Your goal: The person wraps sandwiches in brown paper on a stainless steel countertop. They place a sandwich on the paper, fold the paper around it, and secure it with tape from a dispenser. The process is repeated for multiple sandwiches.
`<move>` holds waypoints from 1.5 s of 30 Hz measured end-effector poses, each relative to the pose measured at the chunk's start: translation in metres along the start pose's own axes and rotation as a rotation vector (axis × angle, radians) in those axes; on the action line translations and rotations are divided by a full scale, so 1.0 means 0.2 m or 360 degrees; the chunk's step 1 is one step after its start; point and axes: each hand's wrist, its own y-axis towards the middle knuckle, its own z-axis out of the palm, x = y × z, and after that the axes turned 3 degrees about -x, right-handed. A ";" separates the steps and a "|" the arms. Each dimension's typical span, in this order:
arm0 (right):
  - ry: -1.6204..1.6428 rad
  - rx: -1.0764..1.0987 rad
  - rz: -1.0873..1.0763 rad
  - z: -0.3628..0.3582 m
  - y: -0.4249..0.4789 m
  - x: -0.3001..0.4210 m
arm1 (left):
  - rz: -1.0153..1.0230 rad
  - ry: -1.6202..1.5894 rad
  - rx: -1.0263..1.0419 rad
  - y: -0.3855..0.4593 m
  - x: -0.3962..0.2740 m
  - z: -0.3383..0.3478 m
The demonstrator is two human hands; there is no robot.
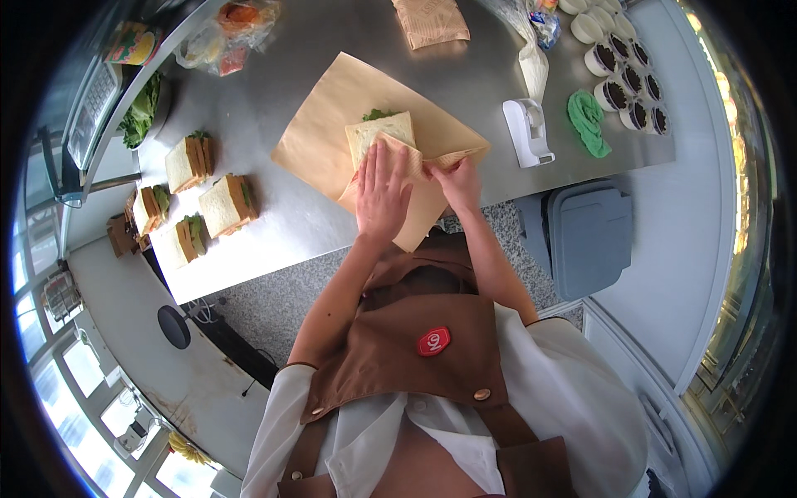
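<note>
A sheet of brown wrapping paper [324, 118] lies spread on the steel counter before me. On it rests a sandwich [380, 132] of white bread with green lettuce at its far edge. The paper's near part is folded over the sandwich's near side. My left hand [381, 187] lies flat on that fold with its fingers extended. My right hand [457, 180] pinches the paper's right side just beside the sandwich.
Several cut sandwiches [227, 205] stand at left, near a bowl of lettuce [144, 112]. Bagged food [233, 37] and a folded paper packet [431, 22] lie farther back. A white tape dispenser [526, 134], green cloth [588, 123], piping bag [533, 68] and filled cups [613, 93] are at right.
</note>
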 end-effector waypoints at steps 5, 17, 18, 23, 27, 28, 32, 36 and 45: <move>0.0177 0.0122 0.0401 -0.05 0.03 0.03 | -0.0011 0.0002 -0.0011 0.00 0.00 0.00; -0.0667 -0.0043 -0.0255 -0.04 -0.13 0.10 | 0.0003 0.0031 0.0008 0.00 0.01 0.01; -0.0697 -0.0037 -0.0256 -0.05 -0.12 0.12 | 0.0006 0.0031 0.0003 -0.01 0.01 0.01; -0.0970 -0.0043 -0.0092 -0.03 -0.11 0.21 | -0.0018 0.0051 0.0041 0.00 0.00 0.01; -0.0721 -0.0238 -0.0070 0.05 -0.10 0.12 | -0.0006 0.0054 0.0036 0.00 0.00 0.01; -0.0583 -0.0289 -0.0029 0.08 -0.09 0.10 | -0.0004 0.0053 0.0038 0.00 0.00 0.00; -0.0002 -0.0334 -0.0157 0.12 -0.04 0.04 | -0.0001 0.0013 0.0038 -0.01 0.01 0.01; 0.0486 0.0101 0.0010 0.08 -0.02 0.07 | -0.0003 -0.0012 0.0034 -0.01 0.01 0.01; 0.1491 0.0221 0.0422 0.18 -0.04 0.06 | -0.0018 -0.0035 0.0022 -0.01 0.02 0.01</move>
